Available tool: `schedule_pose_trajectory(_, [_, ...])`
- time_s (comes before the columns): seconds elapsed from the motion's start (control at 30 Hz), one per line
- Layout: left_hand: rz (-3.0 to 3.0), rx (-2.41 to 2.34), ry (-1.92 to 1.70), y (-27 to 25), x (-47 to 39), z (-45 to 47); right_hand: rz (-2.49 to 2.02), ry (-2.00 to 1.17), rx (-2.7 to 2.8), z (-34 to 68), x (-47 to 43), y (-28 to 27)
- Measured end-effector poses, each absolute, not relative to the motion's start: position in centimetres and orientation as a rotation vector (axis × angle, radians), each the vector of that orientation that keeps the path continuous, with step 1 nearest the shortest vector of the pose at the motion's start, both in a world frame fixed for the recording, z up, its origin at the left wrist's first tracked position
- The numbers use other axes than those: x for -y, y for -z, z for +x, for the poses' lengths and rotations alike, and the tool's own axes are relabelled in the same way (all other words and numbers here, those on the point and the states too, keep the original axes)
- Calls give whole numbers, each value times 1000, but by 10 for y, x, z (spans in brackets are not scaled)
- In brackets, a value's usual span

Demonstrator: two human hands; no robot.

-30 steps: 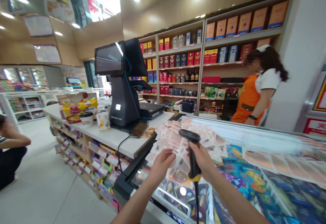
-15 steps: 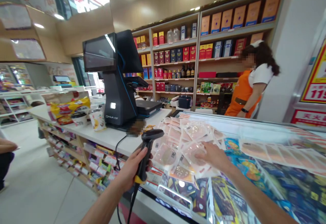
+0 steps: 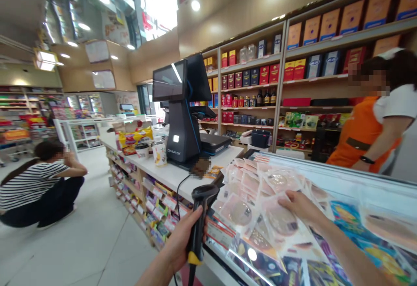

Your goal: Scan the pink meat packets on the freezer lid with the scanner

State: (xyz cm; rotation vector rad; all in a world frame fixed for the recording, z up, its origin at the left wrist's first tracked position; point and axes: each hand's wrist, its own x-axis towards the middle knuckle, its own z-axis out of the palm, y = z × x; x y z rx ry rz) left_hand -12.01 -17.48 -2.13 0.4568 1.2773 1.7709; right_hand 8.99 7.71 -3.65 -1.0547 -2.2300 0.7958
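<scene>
In the head view my left hand (image 3: 182, 236) is wrapped around the handle of a black barcode scanner (image 3: 204, 192) with a yellow band near its base. Its cable hangs down below the grip. My right hand (image 3: 301, 208) pinches the upper edge of a clear flat packet (image 3: 282, 223) with a round, pale thing inside. Many similar packets (image 3: 239, 210) lie heaped and overlapping around it on the glass top of a display case (image 3: 345, 175). The scanner's head is beside the left edge of this heap. My right fingertips are partly hidden against the packet.
A black checkout terminal (image 3: 182, 134) stands on the white counter (image 3: 177, 179), with a paper cup (image 3: 142, 150) and yellow snack bags (image 3: 133, 138) beside it. Behind the case is a person in an orange apron (image 3: 361, 134). Another person crouches at left (image 3: 35, 186).
The view has swung left, bringing the crouching person into sight. The packet under my right hand now sits more tilted, its edge pinched. The scanner stays in my left hand.
</scene>
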Motion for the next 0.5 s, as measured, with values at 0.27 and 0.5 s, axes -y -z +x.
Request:
schedule_pose_trajectory(0.27, [483,-1146,-1751,18,171,-98,-876,-1468,1279,67,-66,33])
schedule_pose_trajectory(0.5, [679,-1242,-1629,10,173,-85,-567,-1431,1173,43,-63,44])
